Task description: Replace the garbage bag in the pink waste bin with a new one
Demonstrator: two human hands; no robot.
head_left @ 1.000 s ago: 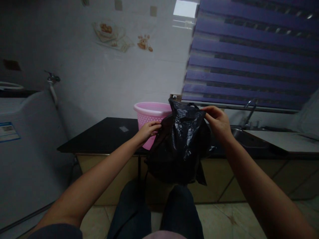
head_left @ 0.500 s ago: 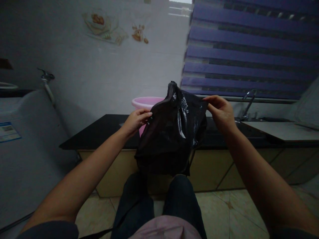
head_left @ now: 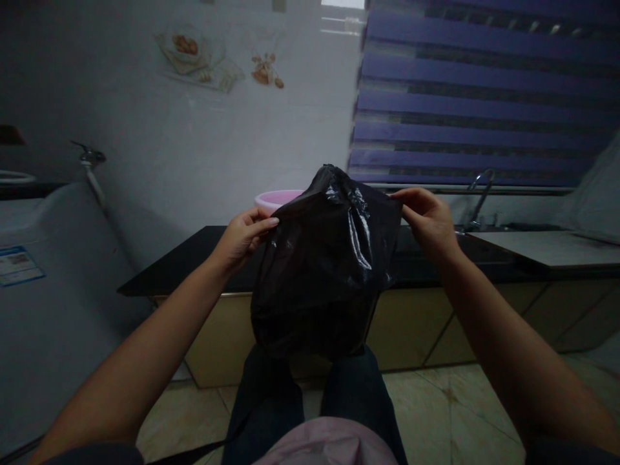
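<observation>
A black plastic bag (head_left: 322, 271) hangs above the person's knees (head_left: 358, 394), pinched at its upper edges by the left hand (head_left: 241, 240) and the right hand (head_left: 429, 223). The bag partly hides a pink basket (head_left: 276, 199) on a black counter (head_left: 194, 261); a faucet (head_left: 479, 197) stands farther right, below a purple blind (head_left: 475, 97).

1. Both arms stretched forward, bare, away from body, hands about chest height and well apart.
2. Left hand (head_left: 243, 240): raised, back of hand up and outward, fingers (head_left: 259, 225) together, slightly curled, pointing right.
3. Right hand (head_left: 429, 224): raised, fingers (head_left: 411, 197) bent and pointing left, thumb side on top, looks like a pinch.
4. Left forearm (head_left: 145, 342) slants up from lower left; right forearm (head_left: 504, 329) slants up from lower right. Wrists nearly straight.
</observation>
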